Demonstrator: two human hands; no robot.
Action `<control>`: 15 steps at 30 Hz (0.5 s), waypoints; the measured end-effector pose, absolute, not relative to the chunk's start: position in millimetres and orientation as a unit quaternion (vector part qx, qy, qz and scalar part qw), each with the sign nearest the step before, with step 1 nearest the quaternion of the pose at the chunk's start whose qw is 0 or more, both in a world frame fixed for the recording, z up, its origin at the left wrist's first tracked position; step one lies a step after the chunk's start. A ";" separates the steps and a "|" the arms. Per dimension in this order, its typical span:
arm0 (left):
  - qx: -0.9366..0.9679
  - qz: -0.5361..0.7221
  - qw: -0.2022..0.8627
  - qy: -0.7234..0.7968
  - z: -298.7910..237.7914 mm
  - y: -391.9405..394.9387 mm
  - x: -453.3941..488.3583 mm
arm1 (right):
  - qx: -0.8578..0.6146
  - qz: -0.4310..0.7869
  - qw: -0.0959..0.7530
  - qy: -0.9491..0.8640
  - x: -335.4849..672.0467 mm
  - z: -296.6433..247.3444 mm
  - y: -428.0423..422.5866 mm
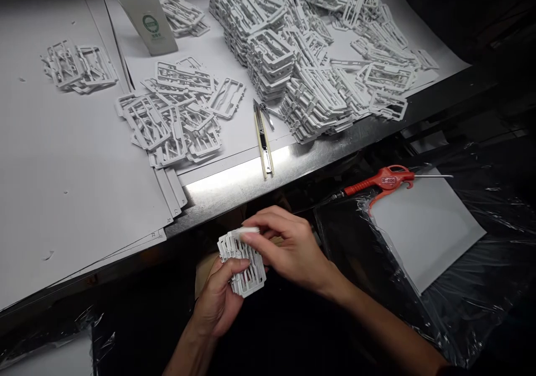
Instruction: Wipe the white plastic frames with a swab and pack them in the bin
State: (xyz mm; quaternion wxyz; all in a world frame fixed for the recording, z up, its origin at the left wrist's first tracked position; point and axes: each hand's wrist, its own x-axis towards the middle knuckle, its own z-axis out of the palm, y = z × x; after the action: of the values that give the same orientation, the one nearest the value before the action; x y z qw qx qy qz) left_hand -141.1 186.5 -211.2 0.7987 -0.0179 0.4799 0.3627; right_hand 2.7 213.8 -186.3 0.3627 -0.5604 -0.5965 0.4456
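Below the table's front edge, my left hand (220, 298) grips a small stack of white plastic frame parts (243, 261) from underneath, thumb across its face. My right hand (288, 244) comes in from the right, its fingers pinched on the top edge of the same stack. Both hands are closed on it. On the table above lie a loose heap of the same white frames (178, 110) at the middle and a large pile of stacked frames (310, 52) at the back right.
A utility knife (263, 138) lies near the metal table edge (251, 177). A red air blow gun (383, 181) rests at the right over a white sheet on black plastic film. A white bottle (144, 13) stands at the back. More frames (79, 66) lie at left on white paper.
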 end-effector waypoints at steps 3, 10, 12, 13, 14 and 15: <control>-0.031 0.369 0.794 0.483 -210.2 186.4 -143.2 | -0.554 0.407 0.312 -0.656 3.9 -188.0 219.2; -0.056 0.370 0.818 0.436 -212.4 192.3 -147.8 | -0.596 0.383 0.306 -0.636 18.9 -188.4 216.2; -0.063 0.376 0.816 0.435 -212.4 193.6 -146.6 | -0.576 0.388 0.307 -0.650 16.8 -189.2 213.4; -0.066 0.380 0.814 0.434 -212.7 193.9 -146.3 | -0.565 0.395 0.298 -0.660 15.9 -189.8 211.0; -0.070 0.384 0.813 0.432 -213.3 194.0 -146.4 | -0.555 0.402 0.283 -0.671 15.6 -190.2 207.9; -0.073 0.386 0.814 0.428 -214.4 193.9 -146.9 | -0.546 0.410 0.265 -0.681 15.9 -190.5 204.0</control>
State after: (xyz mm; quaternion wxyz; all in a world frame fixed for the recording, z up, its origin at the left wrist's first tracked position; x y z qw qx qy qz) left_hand -146.9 193.9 -214.4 0.8141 -0.0729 0.4276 0.3861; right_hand 15.9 204.0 -190.5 0.2651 -0.5459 -0.6812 0.4096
